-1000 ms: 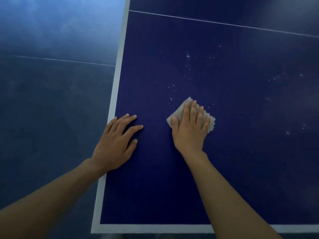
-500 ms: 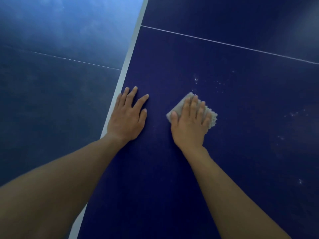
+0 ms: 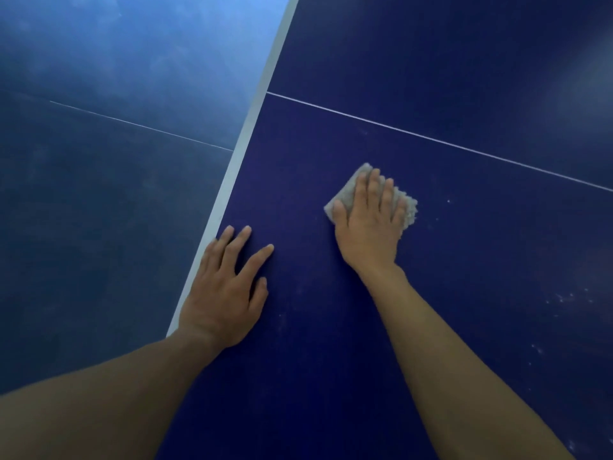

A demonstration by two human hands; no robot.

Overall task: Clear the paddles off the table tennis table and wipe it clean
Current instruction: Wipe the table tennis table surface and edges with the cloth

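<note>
The dark blue table tennis table [image 3: 464,94] fills the right of the head view, its white side line [image 3: 252,121] running diagonally. A folded grey cloth [image 3: 348,194] lies on the table under my right hand [image 3: 371,224], whose straight fingers press it flat. My left hand [image 3: 225,287] rests flat on the table beside the white edge line, fingers spread. No paddles are in view.
A thin white centre line [image 3: 431,137] crosses the table beyond the cloth. White specks [image 3: 564,298] dot the surface at the right. The blue floor [image 3: 99,161] lies left of the table edge.
My right hand has pushed the cloth farther up the table, over the speckled patch seen earlier. The view has shifted, and my left hand sits lower along the edge line.
</note>
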